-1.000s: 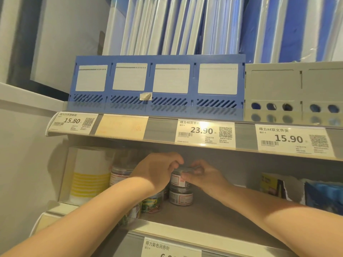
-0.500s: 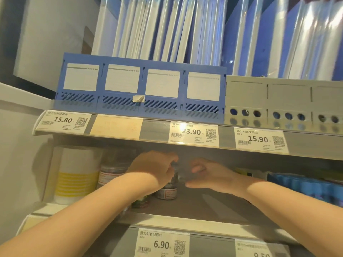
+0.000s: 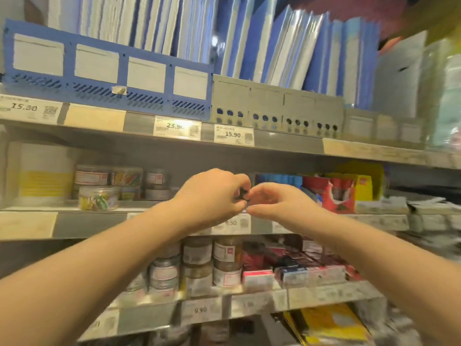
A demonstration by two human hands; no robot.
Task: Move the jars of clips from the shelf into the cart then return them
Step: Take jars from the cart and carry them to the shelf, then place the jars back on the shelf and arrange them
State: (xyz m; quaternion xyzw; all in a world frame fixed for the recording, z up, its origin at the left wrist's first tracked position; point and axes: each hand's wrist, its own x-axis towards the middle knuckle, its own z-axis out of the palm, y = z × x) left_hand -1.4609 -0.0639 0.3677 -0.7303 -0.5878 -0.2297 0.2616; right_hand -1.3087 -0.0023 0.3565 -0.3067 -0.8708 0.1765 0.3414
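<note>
Left hand [image 3: 212, 196] and right hand [image 3: 279, 203] meet fingertip to fingertip in front of a shop's grey middle shelf [image 3: 87, 222], both with fingers curled inward; a small dark spot shows where they touch, though motion blur leaves it unclear whether either hand is pinching anything. The jars of clips [image 3: 98, 198] stand on that shelf to the left of the hands, stacked two high, beside a white tub with yellow bands [image 3: 42, 173]; red boxes [image 3: 336, 193] sit to the right. Above, a blue file rack [image 3: 104, 71] and a grey file rack [image 3: 274, 108] front a row of upright folders [image 3: 262, 46], with price tags [image 3: 177, 127] along the edge; the forearms cross in front of more jars [image 3: 197, 253] on the lower shelf [image 3: 311, 298].
</note>
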